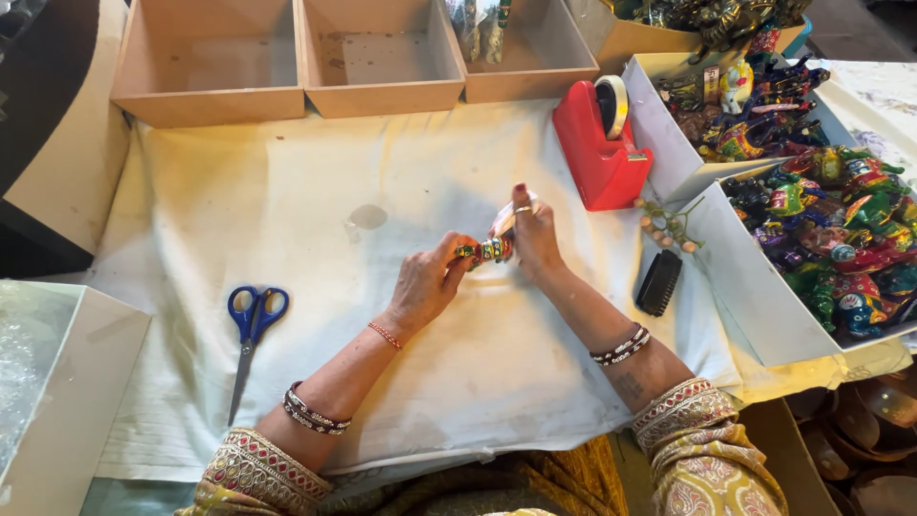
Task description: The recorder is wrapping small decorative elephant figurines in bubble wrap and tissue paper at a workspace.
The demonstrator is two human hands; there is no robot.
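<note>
Painted figurine [485, 250] gripped between both hands, left [427, 284], right [531, 237], over white cloth [287, 220]

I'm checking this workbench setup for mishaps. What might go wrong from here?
The small painted figurine is pinched only at fingertips between left hand and right hand; it may slip onto the cloth. The tape dispenser close behind the right hand might get knocked.

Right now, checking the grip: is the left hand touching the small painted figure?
Touching. The head view shows the left hand with fingertips on the small painted figure.
</note>
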